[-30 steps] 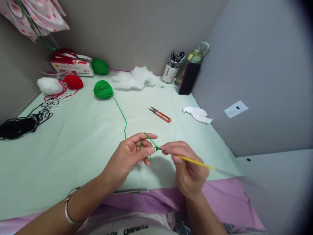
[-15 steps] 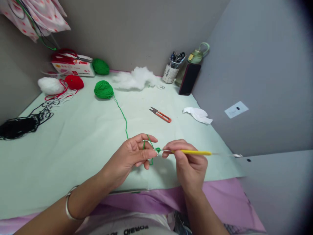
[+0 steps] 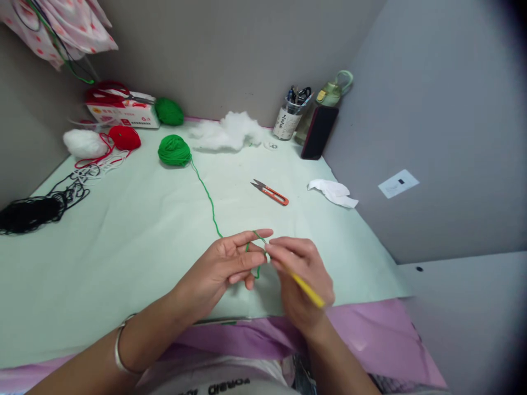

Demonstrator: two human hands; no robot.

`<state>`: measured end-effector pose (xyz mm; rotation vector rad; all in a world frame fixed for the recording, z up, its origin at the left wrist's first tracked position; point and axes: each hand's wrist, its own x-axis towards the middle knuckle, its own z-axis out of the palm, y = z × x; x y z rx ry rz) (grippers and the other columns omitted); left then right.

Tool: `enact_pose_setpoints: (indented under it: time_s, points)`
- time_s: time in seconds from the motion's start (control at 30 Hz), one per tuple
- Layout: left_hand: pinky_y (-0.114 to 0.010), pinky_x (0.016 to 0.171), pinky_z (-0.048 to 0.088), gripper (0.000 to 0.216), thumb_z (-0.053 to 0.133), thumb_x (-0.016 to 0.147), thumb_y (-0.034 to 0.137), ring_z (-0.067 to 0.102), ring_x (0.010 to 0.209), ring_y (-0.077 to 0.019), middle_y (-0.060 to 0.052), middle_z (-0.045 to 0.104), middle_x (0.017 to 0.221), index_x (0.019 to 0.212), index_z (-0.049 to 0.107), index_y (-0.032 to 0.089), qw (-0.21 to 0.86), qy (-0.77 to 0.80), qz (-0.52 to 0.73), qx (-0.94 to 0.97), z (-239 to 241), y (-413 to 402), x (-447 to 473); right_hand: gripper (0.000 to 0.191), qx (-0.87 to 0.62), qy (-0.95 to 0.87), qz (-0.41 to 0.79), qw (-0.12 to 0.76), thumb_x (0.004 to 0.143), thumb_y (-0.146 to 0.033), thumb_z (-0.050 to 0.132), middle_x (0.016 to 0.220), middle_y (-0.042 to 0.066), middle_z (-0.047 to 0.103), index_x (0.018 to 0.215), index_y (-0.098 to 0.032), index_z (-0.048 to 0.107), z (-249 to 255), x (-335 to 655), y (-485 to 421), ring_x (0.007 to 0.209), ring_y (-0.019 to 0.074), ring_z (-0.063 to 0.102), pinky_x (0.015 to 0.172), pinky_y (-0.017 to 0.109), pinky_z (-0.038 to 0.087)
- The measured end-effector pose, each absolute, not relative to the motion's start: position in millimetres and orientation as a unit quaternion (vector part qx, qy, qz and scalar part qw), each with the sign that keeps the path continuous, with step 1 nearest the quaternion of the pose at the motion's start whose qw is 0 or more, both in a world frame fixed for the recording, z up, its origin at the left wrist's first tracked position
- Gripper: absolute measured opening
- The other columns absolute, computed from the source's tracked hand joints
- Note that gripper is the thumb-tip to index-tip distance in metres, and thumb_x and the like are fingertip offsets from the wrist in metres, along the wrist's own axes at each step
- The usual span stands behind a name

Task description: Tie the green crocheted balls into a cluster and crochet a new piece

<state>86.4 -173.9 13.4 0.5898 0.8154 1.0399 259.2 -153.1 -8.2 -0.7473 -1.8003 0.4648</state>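
Note:
My left hand (image 3: 230, 260) pinches a small piece of green crochet between thumb and fingers, mostly hidden by the fingertips. Green yarn (image 3: 213, 211) runs from a green yarn ball (image 3: 174, 151) on the table to this hand and loops over its raised index finger. In my right hand (image 3: 307, 280) is a crochet hook with a yellow handle (image 3: 305, 288), held like a pencil and slanting down toward me. Its tip meets the yarn at my left fingertips; the hook end itself is covered by my fingers.
Orange thread snips (image 3: 270, 192) lie beyond my hands, with crumpled white paper (image 3: 332, 193) to their right. White stuffing (image 3: 230, 131), a pen cup (image 3: 287, 120), a phone (image 3: 320, 133) and a bottle (image 3: 329, 94) stand at the back. Black yarn (image 3: 33, 213) lies at left.
The hook has swung from nearly level, pointing right, to slanting down toward me. My right hand has turned and moved left, close against my left fingertips. My left index finger has straightened and lowered.

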Motion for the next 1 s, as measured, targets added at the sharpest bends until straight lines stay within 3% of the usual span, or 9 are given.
enact_pose_setpoints:
  time_s: [0.13, 0.23, 0.33, 0.53, 0.67, 0.8, 0.9, 1.0]
  points:
    - [-0.017, 0.051, 0.038, 0.032, 0.077, 0.083, 0.024, 0.022, 0.047, 0.0005, 0.005, 0.053, 0.075, 0.114, 0.075, 0.018, 0.754, 0.365, 0.494, 0.234, 15.5, -170.5, 79.8, 0.021, -0.314, -0.616, 0.407, 0.597, 0.098, -0.019, 0.054, 0.082, 0.004, 0.067, 0.096, -0.024, 0.074, 0.8, 260.8, -141.8, 0.069, 0.0160, 0.062, 0.062, 0.032, 0.053]
    - [-0.017, 0.051, 0.040, 0.029, 0.076, 0.084, 0.023, 0.025, 0.047, 0.0003, 0.005, 0.056, 0.078, 0.113, 0.074, 0.022, 0.745, 0.354, 0.505, 0.254, 15.1, -169.6, 79.9, 0.019, -0.283, -0.589, 0.496, 0.572, 0.098, -0.023, 0.056, 0.085, 0.005, 0.068, 0.094, -0.022, 0.074, 2.1, 256.8, -138.9, 0.071, 0.0153, 0.062, 0.064, 0.032, 0.053]
    - [-0.018, 0.052, 0.042, 0.031, 0.076, 0.084, 0.025, 0.026, 0.046, -0.0010, 0.005, 0.057, 0.074, 0.115, 0.073, 0.023, 0.739, 0.348, 0.502, 0.284, 13.8, -170.1, 82.3, 0.016, -0.291, -0.614, 0.487, 0.550, 0.096, -0.024, 0.060, 0.091, 0.006, 0.071, 0.095, -0.022, 0.075, 0.1, 252.3, -139.1, 0.079, 0.0173, 0.064, 0.069, 0.033, 0.055]
    - [-0.019, 0.052, 0.043, 0.030, 0.076, 0.084, 0.028, 0.024, 0.047, -0.0017, 0.005, 0.054, 0.074, 0.113, 0.073, 0.020, 0.725, 0.375, 0.499, 0.291, 17.2, -171.1, 80.5, 0.022, -0.303, -0.593, 0.512, 0.542, 0.101, -0.029, 0.051, 0.087, 0.007, 0.073, 0.095, -0.019, 0.070, 5.4, 256.5, -140.0, 0.069, 0.0163, 0.067, 0.064, 0.032, 0.057]
    - [-0.019, 0.052, 0.043, 0.037, 0.079, 0.081, 0.028, 0.027, 0.048, -0.0023, 0.005, 0.054, 0.075, 0.116, 0.071, 0.021, 0.711, 0.384, 0.516, 0.284, 19.8, -171.7, 81.6, 0.021, -0.302, -0.736, 0.303, 0.525, 0.098, -0.017, 0.053, 0.095, 0.006, 0.074, 0.106, -0.024, 0.071, 6.3, 260.0, -147.6, 0.081, 0.0191, 0.071, 0.072, 0.035, 0.060]
    - [-0.018, 0.052, 0.040, 0.039, 0.077, 0.083, 0.031, 0.023, 0.047, -0.0052, 0.011, 0.034, 0.051, 0.120, 0.069, 0.018, 0.738, 0.362, 0.507, 0.259, 16.7, -172.0, 83.8, 0.040, -0.255, -0.836, 0.140, 0.465, 0.088, -0.008, 0.065, 0.107, 0.004, 0.074, 0.117, -0.035, 0.072, 0.2, 258.5, -151.1, 0.097, 0.0215, 0.071, 0.081, 0.034, 0.061]
    - [-0.017, 0.052, 0.038, 0.034, 0.077, 0.084, 0.030, 0.018, 0.047, -0.0042, 0.011, 0.031, 0.051, 0.114, 0.070, 0.017, 0.750, 0.364, 0.500, 0.236, 14.3, -170.5, 81.8, 0.036, -0.275, -0.803, 0.178, 0.498, 0.092, -0.010, 0.061, 0.104, 0.005, 0.072, 0.118, -0.033, 0.071, -0.1, 257.1, -147.3, 0.092, 0.0201, 0.070, 0.076, 0.033, 0.061]
    - [-0.018, 0.051, 0.038, 0.032, 0.078, 0.082, 0.027, 0.019, 0.047, -0.0019, 0.009, 0.043, 0.062, 0.111, 0.070, 0.017, 0.731, 0.379, 0.510, 0.247, 15.4, -169.0, 79.2, 0.021, -0.301, -0.692, 0.347, 0.557, 0.098, -0.017, 0.054, 0.089, 0.006, 0.069, 0.103, -0.023, 0.073, 3.8, 256.8, -141.0, 0.074, 0.0170, 0.067, 0.064, 0.032, 0.059]
